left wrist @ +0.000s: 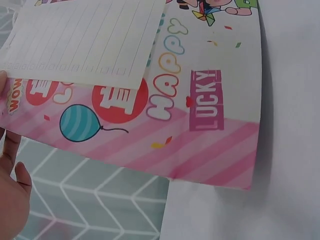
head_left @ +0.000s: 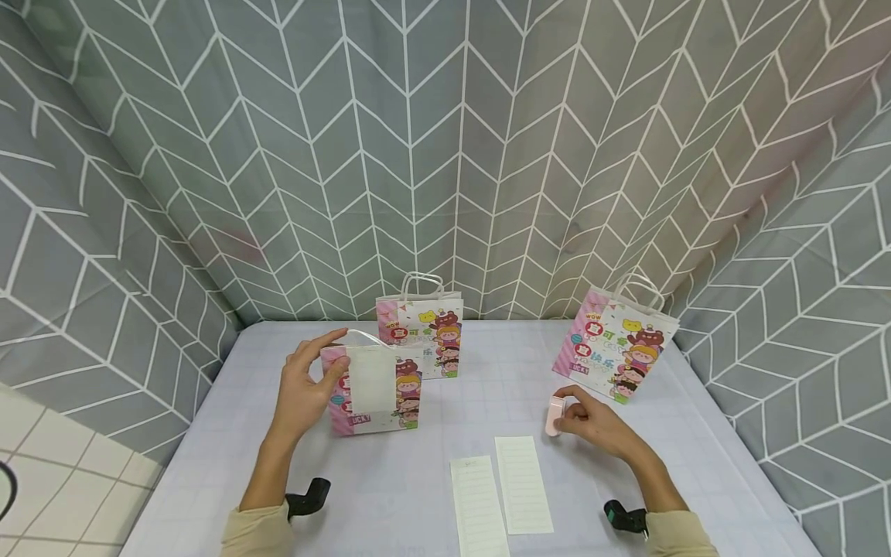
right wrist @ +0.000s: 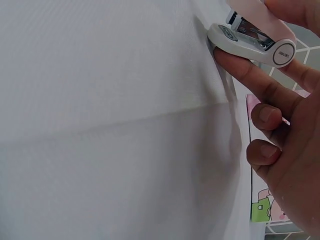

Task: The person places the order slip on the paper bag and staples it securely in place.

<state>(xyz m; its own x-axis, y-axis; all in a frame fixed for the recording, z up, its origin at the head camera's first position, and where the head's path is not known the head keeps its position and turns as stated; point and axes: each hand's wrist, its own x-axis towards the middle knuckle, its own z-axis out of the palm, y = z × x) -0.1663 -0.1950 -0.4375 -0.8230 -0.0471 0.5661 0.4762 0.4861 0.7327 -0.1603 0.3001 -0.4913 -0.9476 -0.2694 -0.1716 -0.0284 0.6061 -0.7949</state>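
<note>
On the left of the head view, my left hand (head_left: 306, 387) grips a printed paper gift bag (head_left: 409, 398) by its upper left edge. A lined paper slip (head_left: 372, 383) lies against the front of that bag, covering part of its print; the thumb is at the slip's top corner. The left wrist view shows the slip's ruled lines and the bag's pink striped side. A small pink and white stapler (right wrist: 250, 42) is pinched between thumb and fingers of my right hand (head_left: 595, 422), low over the right part of the table. Its jaws stand apart with nothing between them.
Two more gift bags of the same print stand farther back, one behind the held bag (head_left: 445, 348) and one tilted at the right (head_left: 616, 344). Two lined paper slips (head_left: 480, 503) (head_left: 524, 483) lie at the front middle of the white-covered table (head_left: 390, 495). Patterned curtains (head_left: 445, 155) enclose the table.
</note>
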